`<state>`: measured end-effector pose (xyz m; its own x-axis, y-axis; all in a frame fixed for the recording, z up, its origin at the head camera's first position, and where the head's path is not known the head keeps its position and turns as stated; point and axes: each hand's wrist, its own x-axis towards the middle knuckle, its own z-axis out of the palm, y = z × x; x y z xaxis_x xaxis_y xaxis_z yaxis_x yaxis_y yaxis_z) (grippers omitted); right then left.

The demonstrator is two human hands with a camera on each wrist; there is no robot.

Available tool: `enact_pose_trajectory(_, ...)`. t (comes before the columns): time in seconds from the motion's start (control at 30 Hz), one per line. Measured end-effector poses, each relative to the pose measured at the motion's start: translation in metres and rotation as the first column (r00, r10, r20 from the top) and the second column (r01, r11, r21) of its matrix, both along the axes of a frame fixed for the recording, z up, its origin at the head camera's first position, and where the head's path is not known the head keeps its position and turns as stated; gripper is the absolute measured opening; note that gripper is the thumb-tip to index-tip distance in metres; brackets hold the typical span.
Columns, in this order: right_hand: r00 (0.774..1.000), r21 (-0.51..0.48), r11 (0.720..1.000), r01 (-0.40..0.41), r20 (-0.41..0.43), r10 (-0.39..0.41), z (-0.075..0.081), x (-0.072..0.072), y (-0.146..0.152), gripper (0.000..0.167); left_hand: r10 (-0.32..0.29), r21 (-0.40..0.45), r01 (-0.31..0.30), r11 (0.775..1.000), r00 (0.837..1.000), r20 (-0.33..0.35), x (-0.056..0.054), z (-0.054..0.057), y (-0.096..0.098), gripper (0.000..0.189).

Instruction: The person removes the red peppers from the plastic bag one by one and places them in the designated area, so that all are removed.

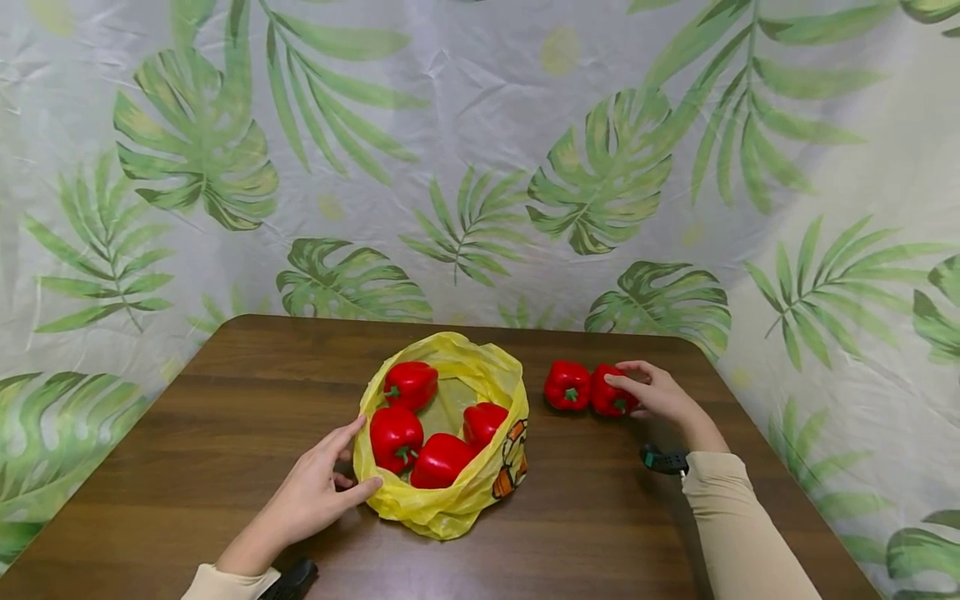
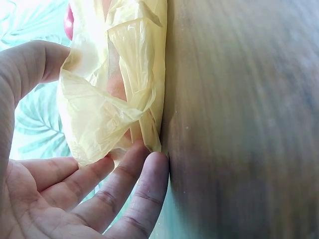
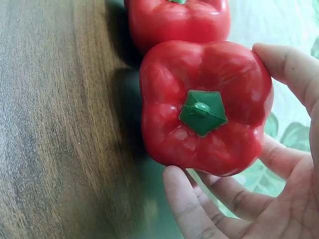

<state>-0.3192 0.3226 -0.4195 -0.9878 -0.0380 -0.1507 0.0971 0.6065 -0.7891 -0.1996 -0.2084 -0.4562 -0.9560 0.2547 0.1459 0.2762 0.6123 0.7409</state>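
A yellow plastic bag (image 1: 442, 521) stands on the table with its mouth spread wide. Several red bell peppers lie inside, among them one at the front (image 1: 442, 461). My left hand (image 1: 318, 479) rests against the bag's left side, thumb at the rim and fingers loosely extended along the thin plastic (image 2: 99, 114). To the right of the bag, my right hand (image 1: 660, 396) grips a red bell pepper (image 3: 164, 129) between thumb and fingers, its green stem facing the wrist camera. Another red bell pepper (image 1: 567, 385) sits just left of the gripped one.
The brown wooden table (image 1: 262, 383) reaches back to a hanging cloth (image 1: 480, 125) printed with green leaves. An orange and black print (image 1: 512, 458) marks the bag's right side. Dark straps (image 1: 663, 459) circle both wrists.
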Motion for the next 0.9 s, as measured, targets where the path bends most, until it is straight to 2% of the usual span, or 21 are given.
enact_pose_trajectory(0.27,1.000,0.008,1.000,0.006,0.003,-0.006,-0.001,-0.002,-0.004,0.072,-0.005,0.006,0.005,1.000,1.000,-0.005,-0.001,-0.002,-0.001,0.090)
enact_pose_trajectory(0.53,0.999,0.013,0.999,-0.044,0.024,0.044,0.002,-0.001,-0.006,0.074,-0.005,0.005,0.005,1.000,1.000,0.002,-0.002,-0.001,-0.001,0.090)
enact_pose_trajectory(0.9,0.996,0.092,0.992,-0.088,0.015,0.087,0.007,0.000,-0.014,0.073,-0.006,0.004,0.006,1.000,1.000,-0.008,-0.002,-0.002,-0.002,0.090)
